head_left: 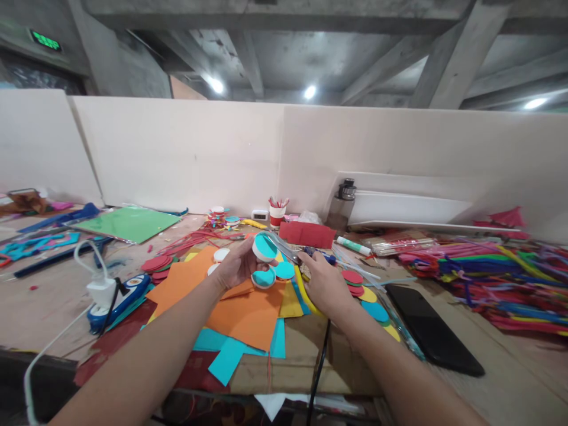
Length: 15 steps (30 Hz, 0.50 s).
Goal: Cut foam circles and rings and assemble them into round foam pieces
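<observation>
So the left hand [237, 269] has its fingers pinched around a white-rimmed round piece with a teal face [265, 248], held up over the middle of the table [306, 376]. Right hand [326, 283] has its fingers wrapped around a corded tool [303, 290] with a yellow handle, tip right by the round piece; can't tell if they're touching. A second teal round [263, 278] is just below, near some orange sheets [244, 322]. Off to the right there's a black phone [435, 328], and a red-and-white cup [277, 214] stands toward the back.
</observation>
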Motion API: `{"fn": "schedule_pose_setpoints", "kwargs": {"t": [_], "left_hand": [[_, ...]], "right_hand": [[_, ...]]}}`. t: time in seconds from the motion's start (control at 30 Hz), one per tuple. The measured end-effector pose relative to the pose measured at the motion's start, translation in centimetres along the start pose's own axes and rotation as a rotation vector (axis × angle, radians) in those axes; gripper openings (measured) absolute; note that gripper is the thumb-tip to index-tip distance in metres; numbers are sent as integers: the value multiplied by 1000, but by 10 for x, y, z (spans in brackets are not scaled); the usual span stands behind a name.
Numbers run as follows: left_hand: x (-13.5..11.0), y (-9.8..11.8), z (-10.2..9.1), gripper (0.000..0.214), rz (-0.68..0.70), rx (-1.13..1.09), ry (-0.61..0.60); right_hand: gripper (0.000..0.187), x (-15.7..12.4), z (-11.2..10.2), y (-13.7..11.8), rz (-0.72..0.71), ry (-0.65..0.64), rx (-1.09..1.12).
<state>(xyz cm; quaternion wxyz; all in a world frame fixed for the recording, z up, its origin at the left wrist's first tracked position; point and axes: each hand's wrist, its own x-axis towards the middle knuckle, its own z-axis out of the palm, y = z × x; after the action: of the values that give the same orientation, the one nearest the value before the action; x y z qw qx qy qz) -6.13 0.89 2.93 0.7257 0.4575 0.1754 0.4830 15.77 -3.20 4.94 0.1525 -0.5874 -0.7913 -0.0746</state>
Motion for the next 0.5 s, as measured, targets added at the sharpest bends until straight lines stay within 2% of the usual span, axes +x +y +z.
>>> {"fn": "schedule_pose_setpoints", "kwargs": {"t": [0.2, 0.4, 0.5], "left_hand": [[0, 3, -2, 47, 10, -3, 15], [2, 4, -2, 48, -3, -28, 38], [2, 3, 1, 46, 32, -57, 59]], "right_hand": [[53, 1, 1, 1, -18, -7, 9], [50, 0, 1, 1, -12, -21, -35], [49, 1, 3, -1, 9, -26, -23]]}}
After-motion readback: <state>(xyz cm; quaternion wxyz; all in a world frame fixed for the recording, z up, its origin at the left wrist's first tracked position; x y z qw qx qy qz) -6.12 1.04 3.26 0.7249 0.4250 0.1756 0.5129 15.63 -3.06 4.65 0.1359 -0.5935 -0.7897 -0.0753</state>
